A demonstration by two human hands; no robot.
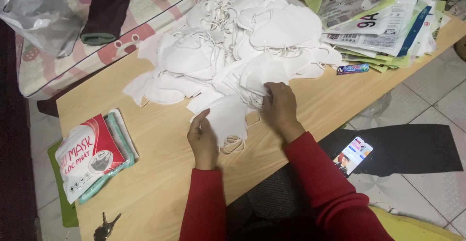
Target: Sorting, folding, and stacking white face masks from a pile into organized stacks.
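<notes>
A big heap of white face masks [238, 42] with ear loops covers the middle of a light wooden table [160, 173]. One flat white mask [225, 120] lies at the heap's near edge. My left hand [203, 141] pinches that mask's left edge between thumb and fingers. My right hand [279, 106] grips the mask's right side where it meets the heap. Both arms wear red sleeves.
A small stack of filled mask packets [92, 156] lies at the table's left end, a bunch of keys [106, 227] near the front edge. Empty flat packets [383, 23] are piled at the far right, with a small tube [353, 69] beside them. A lit phone [353, 155] rests on my lap.
</notes>
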